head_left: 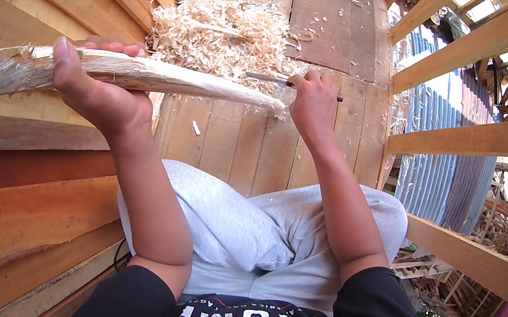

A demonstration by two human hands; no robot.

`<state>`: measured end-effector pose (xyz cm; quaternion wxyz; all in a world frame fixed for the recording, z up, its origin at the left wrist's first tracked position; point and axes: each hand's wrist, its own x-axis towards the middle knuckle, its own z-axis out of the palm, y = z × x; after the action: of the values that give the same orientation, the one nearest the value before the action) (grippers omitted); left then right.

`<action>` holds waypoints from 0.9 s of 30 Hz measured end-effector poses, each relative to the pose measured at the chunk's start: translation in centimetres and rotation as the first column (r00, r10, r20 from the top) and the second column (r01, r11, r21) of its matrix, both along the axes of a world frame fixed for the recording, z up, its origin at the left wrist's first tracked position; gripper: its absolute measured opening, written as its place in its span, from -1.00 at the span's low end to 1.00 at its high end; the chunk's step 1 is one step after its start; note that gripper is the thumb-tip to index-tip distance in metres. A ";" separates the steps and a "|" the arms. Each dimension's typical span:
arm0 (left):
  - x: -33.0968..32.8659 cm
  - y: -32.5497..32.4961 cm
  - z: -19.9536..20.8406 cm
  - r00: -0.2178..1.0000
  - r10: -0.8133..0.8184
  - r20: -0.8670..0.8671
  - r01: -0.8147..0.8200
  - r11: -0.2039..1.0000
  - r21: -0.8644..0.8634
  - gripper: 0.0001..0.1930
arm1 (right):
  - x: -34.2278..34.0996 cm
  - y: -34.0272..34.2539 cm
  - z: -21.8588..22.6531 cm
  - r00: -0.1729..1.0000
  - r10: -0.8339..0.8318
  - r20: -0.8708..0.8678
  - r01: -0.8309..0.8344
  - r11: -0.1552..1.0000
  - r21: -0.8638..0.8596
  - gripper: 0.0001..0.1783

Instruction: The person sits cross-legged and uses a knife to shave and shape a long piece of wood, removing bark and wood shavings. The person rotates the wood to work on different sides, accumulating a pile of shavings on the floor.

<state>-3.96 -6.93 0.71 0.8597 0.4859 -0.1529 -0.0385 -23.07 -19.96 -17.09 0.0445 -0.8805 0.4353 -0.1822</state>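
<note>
Firmly, the left hand (100,96) grips a long pale shaved wooden stick (147,77); the right hand (312,101) is closed around a thin dark-handled knife (267,78) near a heap of curly wood shavings (221,32).

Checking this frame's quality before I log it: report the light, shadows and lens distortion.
Head view: bright daylight, washed out at upper right; fisheye bends the wooden rails and blackens the corners; left hand on the stripped stick and right hand are sharp, shadows soft.
</note>
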 end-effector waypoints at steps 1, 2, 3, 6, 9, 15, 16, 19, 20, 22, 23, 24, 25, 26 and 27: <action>0.1 0.2 0.0 1.000 0.015 -0.002 -0.015 1.000 -0.010 -0.54 | -0.1 0.0 0.2 1.000 0.004 0.010 -0.004 1.000 -0.028 -0.74; 0.3 0.3 0.1 0.999 0.033 -0.001 -0.033 0.999 -0.026 -0.56 | -0.1 -0.2 0.5 1.000 -0.024 0.017 0.023 0.999 0.044 -0.74; 0.5 0.4 0.1 0.999 0.051 0.000 -0.051 0.998 -0.042 -0.57 | -0.1 -0.1 0.8 0.998 -0.052 0.023 0.049 0.992 0.116 -0.73; 0.6 0.6 0.3 0.999 0.030 -0.023 -0.031 0.999 -0.039 -0.54 | -0.1 0.0 2.0 0.986 -0.150 -0.072 0.162 0.965 0.207 -0.80; 0.9 0.6 0.3 0.998 0.061 -0.033 -0.061 0.998 -0.026 -0.53 | 0.0 -0.1 4.1 0.965 -0.209 -0.161 0.250 0.920 0.303 -0.73; 1.0 0.7 0.1 0.999 0.037 -0.026 -0.038 0.999 -0.019 -0.53 | -0.4 -1.1 4.2 0.881 -0.291 -0.373 0.419 0.845 0.332 -0.30; 0.9 0.6 0.1 0.999 0.036 -0.023 -0.036 0.999 -0.016 -0.53 | -0.4 -1.1 4.1 0.859 -0.314 -0.404 0.452 0.836 0.311 -0.23; 1.1 0.7 0.0 0.998 0.040 -0.040 -0.040 0.999 -0.012 -0.53 | -0.3 -0.8 5.5 0.833 -0.286 -0.473 0.453 0.843 0.289 -0.13; 1.1 0.8 0.0 0.999 0.034 -0.037 -0.035 0.999 -0.014 -0.53 | -0.3 -0.9 5.6 0.836 -0.284 -0.470 0.461 0.828 0.320 -0.18; 1.2 0.8 0.0 0.999 0.024 -0.033 -0.024 1.000 -0.019 -0.53 | -0.4 -1.2 5.7 0.841 -0.281 -0.463 0.475 0.794 0.380 -0.27; 1.1 0.8 0.0 0.999 0.027 -0.037 -0.028 0.999 -0.034 -0.55 | -0.5 -1.2 5.4 0.838 -0.270 -0.474 0.466 0.806 0.364 -0.34; 1.0 0.7 0.2 0.999 0.031 -0.041 -0.033 0.998 -0.049 -0.57 | -0.7 -1.3 4.7 0.835 -0.259 -0.486 0.456 0.819 0.349 -0.41; 0.8 0.6 0.3 0.998 0.034 -0.045 -0.037 0.997 -0.064 -0.59 | -0.9 -1.3 4.0 0.832 -0.247 -0.497 0.446 0.831 0.333 -0.48; 0.7 0.6 0.4 0.998 0.040 -0.045 -0.043 0.997 -0.062 -0.58 | -1.1 -1.3 3.5 0.845 -0.211 -0.491 0.420 0.830 0.368 -0.54; 0.6 0.6 0.5 0.998 0.047 -0.044 -0.050 0.997 -0.060 -0.58 | -1.3 -1.4 3.0 0.858 -0.174 -0.483 0.394 0.827 0.402 -0.60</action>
<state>-3.35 -6.33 1.17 0.8779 0.4619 -0.1237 -0.0234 -24.38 -21.36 -14.10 0.1401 -0.7814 0.5950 0.1257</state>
